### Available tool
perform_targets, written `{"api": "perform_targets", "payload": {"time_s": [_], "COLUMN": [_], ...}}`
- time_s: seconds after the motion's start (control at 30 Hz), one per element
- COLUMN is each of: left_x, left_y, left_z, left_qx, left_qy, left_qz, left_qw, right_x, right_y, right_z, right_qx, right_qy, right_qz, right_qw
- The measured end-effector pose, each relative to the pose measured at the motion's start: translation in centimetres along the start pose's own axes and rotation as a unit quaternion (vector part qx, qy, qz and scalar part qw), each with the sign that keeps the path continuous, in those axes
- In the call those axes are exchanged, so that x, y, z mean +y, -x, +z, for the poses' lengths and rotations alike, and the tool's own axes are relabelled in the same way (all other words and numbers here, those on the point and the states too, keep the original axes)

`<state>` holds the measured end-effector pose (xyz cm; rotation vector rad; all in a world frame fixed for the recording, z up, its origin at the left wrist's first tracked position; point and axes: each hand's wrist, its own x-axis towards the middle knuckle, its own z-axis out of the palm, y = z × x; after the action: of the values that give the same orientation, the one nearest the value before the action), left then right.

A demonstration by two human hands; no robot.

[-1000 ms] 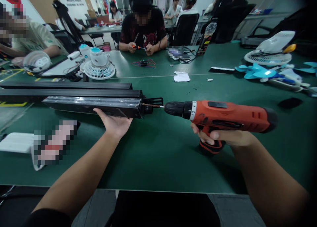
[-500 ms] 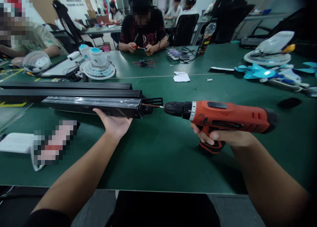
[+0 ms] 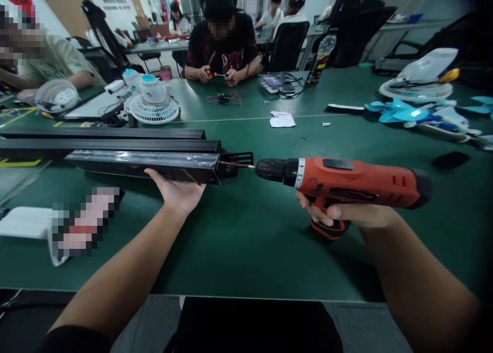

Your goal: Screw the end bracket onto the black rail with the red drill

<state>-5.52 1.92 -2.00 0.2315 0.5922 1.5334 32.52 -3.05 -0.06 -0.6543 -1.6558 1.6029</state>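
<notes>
My right hand [image 3: 339, 213] is wrapped round the handle of a red and black power drill [image 3: 358, 181], which lies level and points left. A long thin bit [image 3: 241, 164] runs from its chuck to the end of a black bar [image 3: 154, 164] wrapped in clear film. Whether the tip sits in a screw is hidden. My left hand [image 3: 181, 193] holds this bar from below near its right end, thumb along the near side and fingers hidden underneath. Just behind lie two more long black bars [image 3: 115, 145], side by side.
A phone [image 3: 90, 219] and a white object [image 3: 29, 222] lie at the near left. White fans [image 3: 154, 99] stand farther back. Blue fan blades [image 3: 404, 111] are at the right. Across the green table [image 3: 250, 240], a person [image 3: 223, 45] holds a small orange-handled tool.
</notes>
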Motion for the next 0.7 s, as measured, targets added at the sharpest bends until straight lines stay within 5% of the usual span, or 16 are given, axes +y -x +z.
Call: {"api": "perform_targets", "payload": {"time_s": [0.7], "left_x": [0.09], "left_y": [-0.13], "left_z": [-0.3], "left_qx": [-0.013], "left_qy": [0.02], "left_qz": [-0.012], "left_qw": [1.0], "right_x": [-0.43], "right_y": [-0.23], "right_z": [0.41], "right_qx": [-0.006], "right_qy": [-0.01], "right_qz": [0.001], "right_qw": [1.0]}}
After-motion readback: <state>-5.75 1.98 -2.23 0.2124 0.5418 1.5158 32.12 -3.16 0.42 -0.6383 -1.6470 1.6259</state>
